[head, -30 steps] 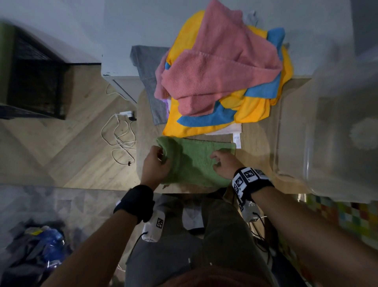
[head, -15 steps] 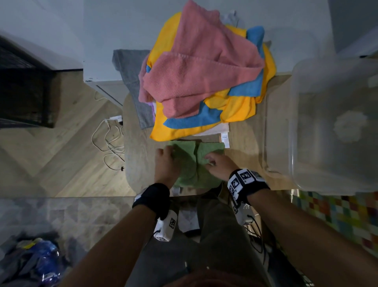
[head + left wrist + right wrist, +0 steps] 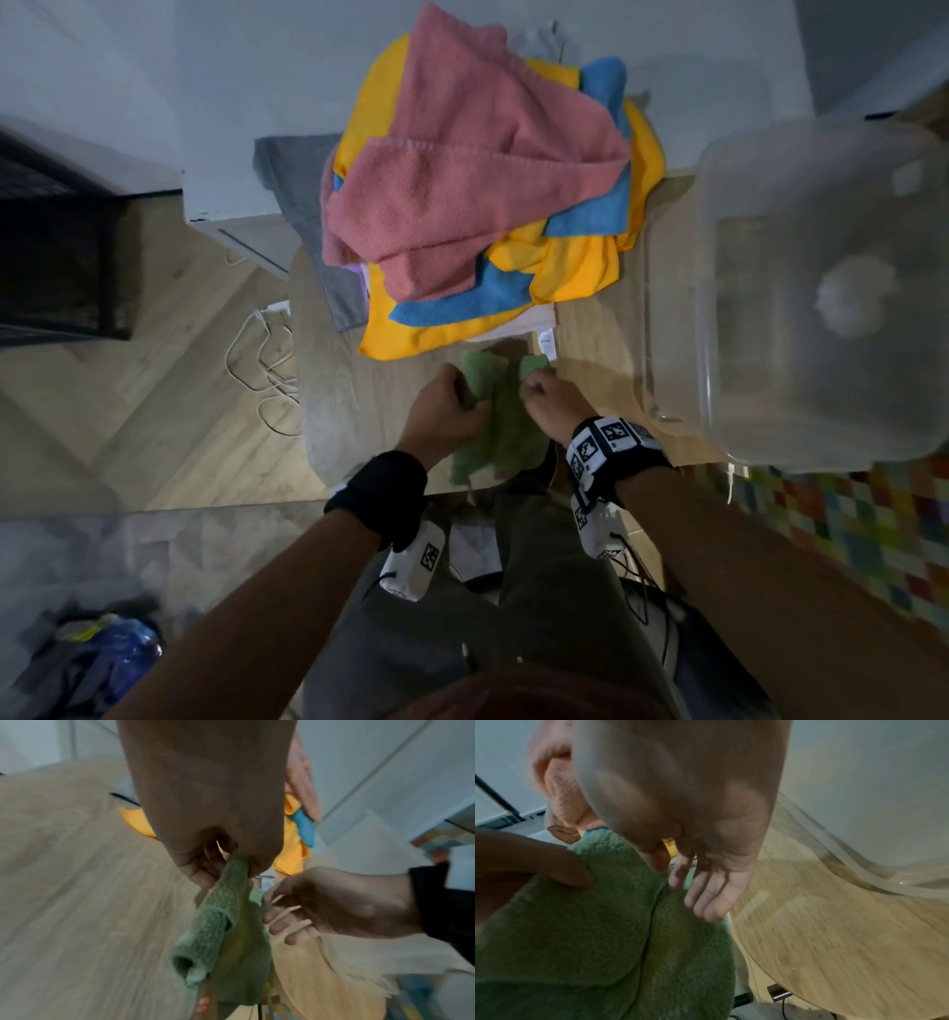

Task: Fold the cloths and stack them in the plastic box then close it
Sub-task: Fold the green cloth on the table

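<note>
A small green cloth (image 3: 506,426) hangs bunched above the near edge of the wooden table (image 3: 354,401). My left hand (image 3: 470,406) pinches its upper left part; the left wrist view shows the green cloth (image 3: 226,923) drooping from my left hand (image 3: 232,860). My right hand (image 3: 529,388) holds the upper right part, thumb and forefinger closed on the green cloth (image 3: 590,933) in the right wrist view, the other fingers (image 3: 706,902) looser. The clear plastic box (image 3: 821,437) stands open at the right, apparently empty.
A loose pile of cloths (image 3: 477,205), pink over blue and yellow with a grey one at its left, fills the far half of the table. White cables (image 3: 262,370) lie on the wood floor to the left. A bag (image 3: 102,658) sits on the floor near left.
My hands have drawn together, gathering the green cloth from lying spread flat on the table into a bunch lifted at the table's near edge.
</note>
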### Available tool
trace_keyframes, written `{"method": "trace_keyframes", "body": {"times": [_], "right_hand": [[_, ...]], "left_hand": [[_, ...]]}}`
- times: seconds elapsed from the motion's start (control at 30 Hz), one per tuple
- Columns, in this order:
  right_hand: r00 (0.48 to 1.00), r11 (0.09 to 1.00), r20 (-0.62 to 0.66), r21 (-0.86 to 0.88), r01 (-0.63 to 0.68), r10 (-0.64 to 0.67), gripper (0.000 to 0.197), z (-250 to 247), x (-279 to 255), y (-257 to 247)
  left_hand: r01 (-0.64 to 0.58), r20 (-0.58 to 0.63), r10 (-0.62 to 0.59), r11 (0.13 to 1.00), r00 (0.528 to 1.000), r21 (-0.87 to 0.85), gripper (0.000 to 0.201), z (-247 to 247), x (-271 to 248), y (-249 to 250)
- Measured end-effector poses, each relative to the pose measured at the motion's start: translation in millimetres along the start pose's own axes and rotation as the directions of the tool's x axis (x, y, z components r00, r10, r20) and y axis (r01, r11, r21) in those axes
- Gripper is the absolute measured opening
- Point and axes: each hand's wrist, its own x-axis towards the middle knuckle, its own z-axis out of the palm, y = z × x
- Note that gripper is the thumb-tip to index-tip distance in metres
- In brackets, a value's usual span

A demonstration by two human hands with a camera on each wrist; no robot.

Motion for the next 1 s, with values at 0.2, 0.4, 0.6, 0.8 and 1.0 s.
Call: {"method": "trace_keyframes", "body": {"times": [0.2,0.4,0.6,0.8,1.0], "right_hand": [[0.987,0.982,-0.049,0.120,-0.146,0.152,0.069,-11,3,3],[0.987,0.991,-0.090,0.025,-0.133,0.135,0.067,-7,19,24],[0.995,0.995,-0.101,0.099,0.000,0.010,0.086,-2,19,24],[0.950,0.950,-0.193,0.145,0.276,-0.246,0.064,-35,-15,-23],[0.932,0.916,-0.265,0.252,0.313,-0.246,0.017,-93,-60,-94]], "left_hand": [[-0.016,0.202,0.018,1.000,0.979,-0.012,0.029,25,8,31],[0.219,0.077,-0.223,0.974,0.972,0.059,0.046,40,27,3],[0.169,0.105,-0.152,0.969,0.983,-0.178,0.042,42,24,7],[-0.102,0.045,0.113,0.972,0.993,-0.210,0.037,-9,17,41],[-0.238,0.017,0.249,0.941,0.968,-0.239,0.043,-82,24,107]]}}
